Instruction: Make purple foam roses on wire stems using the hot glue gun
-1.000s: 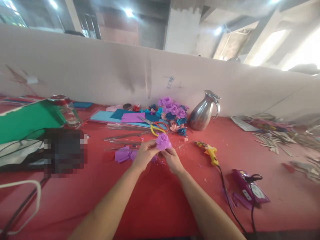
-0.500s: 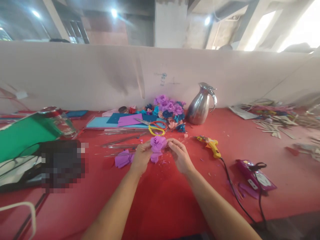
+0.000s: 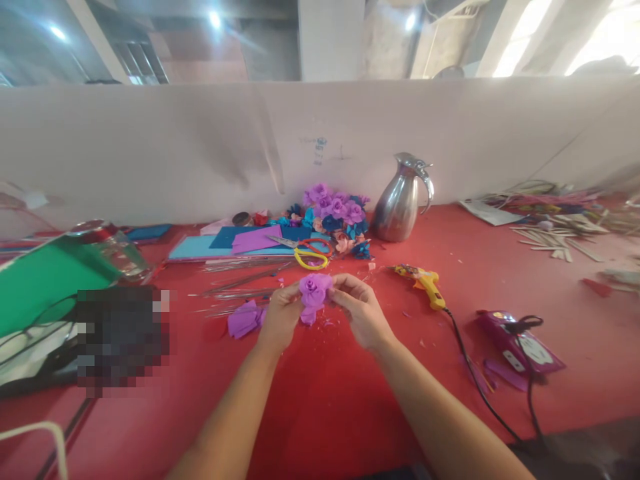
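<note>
Between my two hands, a purple paper flower point(image 3: 314, 287) is held a little above the table. My left hand point(image 3: 281, 315) is closed on its left side, the fingers partly behind the petals. With thumb and fingers, my right hand point(image 3: 361, 309) pinches a petal at the flower's right edge. Just below the bloom a purple paper piece point(image 3: 309, 315) shows; whether it is joined to the flower I cannot tell. Purple paper petals point(image 3: 245, 320) lie left of my left hand. Beyond the hands are scissors point(image 3: 311, 257) with red and yellow handles.
Finished paper flowers point(image 3: 336, 212) are heaped by the wall, beside a steel jug point(image 3: 401, 200). A yellow glue gun point(image 3: 423, 285) lies right, its cord running past a purple box point(image 3: 523, 343). Thin wires point(image 3: 235, 293) and coloured paper sheets point(image 3: 200, 247) lie left; a glass jar point(image 3: 114, 248) stands farther left.
My right hand has come in closer, its fingers now at the flower's right petal. The flower stays in my left hand. The whole view has shifted slightly.
</note>
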`<state>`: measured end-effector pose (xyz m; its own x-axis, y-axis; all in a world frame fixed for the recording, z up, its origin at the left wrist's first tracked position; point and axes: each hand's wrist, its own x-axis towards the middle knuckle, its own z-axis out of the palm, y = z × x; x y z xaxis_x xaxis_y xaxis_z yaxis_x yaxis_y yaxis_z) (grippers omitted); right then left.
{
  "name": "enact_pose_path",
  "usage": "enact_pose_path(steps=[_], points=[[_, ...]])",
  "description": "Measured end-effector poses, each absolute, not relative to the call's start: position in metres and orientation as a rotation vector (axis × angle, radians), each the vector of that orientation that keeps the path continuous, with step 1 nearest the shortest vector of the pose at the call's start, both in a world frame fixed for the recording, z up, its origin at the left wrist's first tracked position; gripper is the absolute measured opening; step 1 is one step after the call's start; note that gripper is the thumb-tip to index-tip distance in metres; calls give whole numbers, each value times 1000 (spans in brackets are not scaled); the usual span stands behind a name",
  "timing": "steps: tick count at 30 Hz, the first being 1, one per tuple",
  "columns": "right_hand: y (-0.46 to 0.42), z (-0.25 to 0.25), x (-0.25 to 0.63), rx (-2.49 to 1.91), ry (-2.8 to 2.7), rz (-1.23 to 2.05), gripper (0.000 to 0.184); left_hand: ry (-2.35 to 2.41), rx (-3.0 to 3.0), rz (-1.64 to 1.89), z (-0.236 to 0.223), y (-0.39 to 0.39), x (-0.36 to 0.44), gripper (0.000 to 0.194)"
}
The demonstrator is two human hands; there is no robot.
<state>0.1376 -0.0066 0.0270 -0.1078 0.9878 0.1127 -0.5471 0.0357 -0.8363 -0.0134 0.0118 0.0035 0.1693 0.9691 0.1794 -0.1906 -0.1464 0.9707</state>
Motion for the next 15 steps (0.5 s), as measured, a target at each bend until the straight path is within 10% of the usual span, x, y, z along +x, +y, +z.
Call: enact_pose_path(steps=[15], points=[[-8, 33, 144, -819, -945, 1374, 18, 1055, 1722, 1209, 36, 4, -16, 17]])
